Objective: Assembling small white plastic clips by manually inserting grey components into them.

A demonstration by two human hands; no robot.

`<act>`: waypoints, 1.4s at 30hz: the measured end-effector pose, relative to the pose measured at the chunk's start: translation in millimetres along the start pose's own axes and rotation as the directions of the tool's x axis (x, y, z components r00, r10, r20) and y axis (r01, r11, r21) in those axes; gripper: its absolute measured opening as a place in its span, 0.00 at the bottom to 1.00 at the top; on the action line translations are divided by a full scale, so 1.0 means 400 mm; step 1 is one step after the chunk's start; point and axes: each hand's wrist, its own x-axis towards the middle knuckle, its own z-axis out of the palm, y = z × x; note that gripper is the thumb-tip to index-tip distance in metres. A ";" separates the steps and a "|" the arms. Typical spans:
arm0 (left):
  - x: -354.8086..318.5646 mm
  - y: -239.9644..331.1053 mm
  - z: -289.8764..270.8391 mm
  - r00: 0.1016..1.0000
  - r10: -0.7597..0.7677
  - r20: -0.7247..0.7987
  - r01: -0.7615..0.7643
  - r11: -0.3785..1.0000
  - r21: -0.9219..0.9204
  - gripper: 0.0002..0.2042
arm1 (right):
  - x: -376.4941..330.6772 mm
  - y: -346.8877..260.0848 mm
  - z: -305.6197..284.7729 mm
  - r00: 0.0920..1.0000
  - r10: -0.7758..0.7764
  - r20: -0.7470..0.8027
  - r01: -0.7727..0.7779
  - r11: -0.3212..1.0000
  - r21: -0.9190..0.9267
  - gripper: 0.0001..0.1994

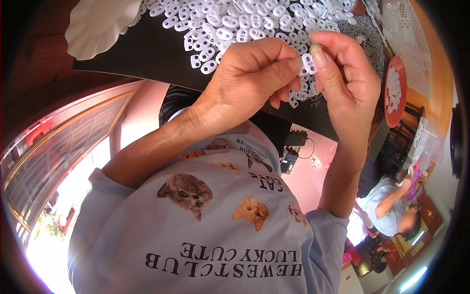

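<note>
The room was bright, a glass-paned door (58,157) glaring at one side and pink walls behind. A black table (147,59) carried a wide heap of small white plastic pieces (245,19), each with two holes, beside a white scalloped dish (98,22) at its corner. A red tray (395,88) at the far edge held more of them. Another person in pale blue (387,206) worked well apart. Both hands met over the table: the left hand (249,78) and right hand (342,83) were closed to a pinch, sharing one white piece (308,63) between fingertips.
</note>
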 end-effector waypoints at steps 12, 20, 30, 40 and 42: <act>-0.001 -0.009 -0.002 1.000 0.019 0.004 -0.019 0.997 -0.081 0.10 | -0.028 0.011 -0.010 0.993 -0.113 0.043 0.119 0.968 -0.219 0.11; -0.009 0.004 -0.004 0.990 -0.138 0.007 0.134 0.947 -0.293 0.10 | -0.028 0.017 -0.013 0.933 -0.298 0.204 0.360 0.816 -0.453 0.14; 0.006 0.021 0.005 0.988 -0.152 0.020 0.154 0.981 -0.120 0.12 | -0.031 0.011 -0.028 0.870 -0.408 0.278 0.494 0.712 -0.499 0.15; 0.010 0.008 0.005 0.989 -0.139 0.044 0.142 0.985 -0.093 0.09 | -0.042 0.032 -0.015 0.867 -0.447 0.223 0.489 0.668 -0.561 0.16; 0.007 0.013 0.006 0.986 -0.160 0.053 0.164 0.983 -0.078 0.09 | -0.043 0.039 -0.016 0.850 -0.475 0.229 0.510 0.630 -0.586 0.16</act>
